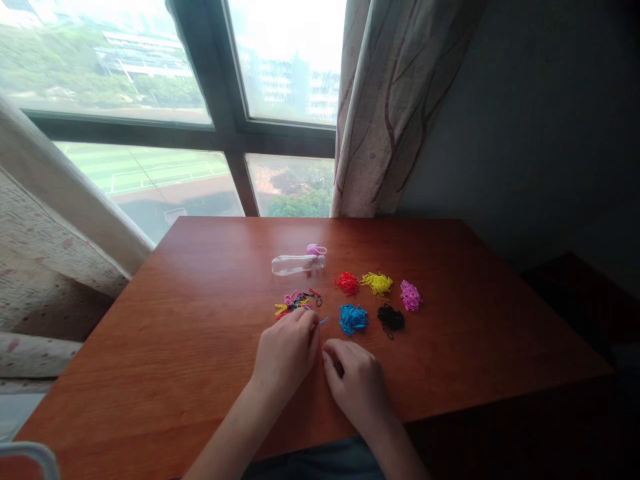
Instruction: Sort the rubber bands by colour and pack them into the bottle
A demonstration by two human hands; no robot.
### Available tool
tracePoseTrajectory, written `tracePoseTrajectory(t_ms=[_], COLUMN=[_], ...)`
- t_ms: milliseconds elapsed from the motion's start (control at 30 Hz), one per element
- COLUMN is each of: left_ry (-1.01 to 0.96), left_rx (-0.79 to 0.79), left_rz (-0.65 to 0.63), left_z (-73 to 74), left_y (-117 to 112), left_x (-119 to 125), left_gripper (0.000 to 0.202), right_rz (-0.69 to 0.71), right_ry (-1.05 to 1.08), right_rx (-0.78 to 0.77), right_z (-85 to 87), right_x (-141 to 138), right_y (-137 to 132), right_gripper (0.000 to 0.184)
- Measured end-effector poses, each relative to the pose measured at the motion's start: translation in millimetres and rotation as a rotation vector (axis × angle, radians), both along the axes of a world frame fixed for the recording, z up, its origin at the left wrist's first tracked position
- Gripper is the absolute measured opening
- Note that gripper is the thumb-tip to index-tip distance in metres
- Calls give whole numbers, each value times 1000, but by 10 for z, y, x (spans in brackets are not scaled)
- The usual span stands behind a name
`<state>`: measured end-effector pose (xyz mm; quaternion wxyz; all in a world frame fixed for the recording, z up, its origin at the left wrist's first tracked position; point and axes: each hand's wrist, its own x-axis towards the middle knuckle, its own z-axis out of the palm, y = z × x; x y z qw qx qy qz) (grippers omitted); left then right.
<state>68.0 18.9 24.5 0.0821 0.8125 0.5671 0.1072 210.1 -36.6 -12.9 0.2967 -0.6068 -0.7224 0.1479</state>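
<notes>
My left hand (287,347) is closed, its fingertips pinching a small blue rubber band (324,321) whose end sticks out to the right. Just beyond it lies a mixed-colour pile of rubber bands (290,303), partly covered by the hand. Curled on the tabletop to the right is my right hand (356,377), with nothing visible in its fingers. Sorted heaps of bands sit ahead of it: blue (353,319), black (391,318), red (347,283), yellow (377,284) and pink-purple (411,295).
A clear plastic bottle-shaped container (295,265) lies on its side farther back, beside a pink lid with a loop (315,249). The brown wooden table (175,333) reaches a window (230,133) with curtains (385,100). A pale curved rail (35,450) shows at lower left.
</notes>
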Motion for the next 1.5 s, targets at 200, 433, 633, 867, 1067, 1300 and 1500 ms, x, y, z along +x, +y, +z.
tracePoseTrajectory(t_ms=[200, 433, 633, 867, 1067, 1300, 1500], left_ry=[-108, -124, -198, -362, -367, -259, -260], left_rx=[-17, -14, 3, -16, -14, -32, -23], left_rz=[-202, -262, -94, 20, 3, -3, -3], left_z=[124, 92, 11, -193, -291, -260, -249], left_y=[202, 344, 226, 11, -160, -180, -190], left_x=[223, 367, 1, -598, -701, -640, -641], left_gripper=[17, 15, 15, 14, 15, 19, 20], right_rz=[-29, -30, 14, -4, -32, -34, -111], right_ry=[-4, 15, 48, 8, -32, -50, -66], right_rx=[30, 45, -24, -43, -60, -62, -72], right_z=[-70, -93, -21, -5, 11, 30, 37], right_x=[7, 9, 3, -24, -80, -212, -311], right_y=[-4, -10, -15, 5, 28, 151, 189], right_gripper=[18, 17, 16, 15, 14, 10, 6])
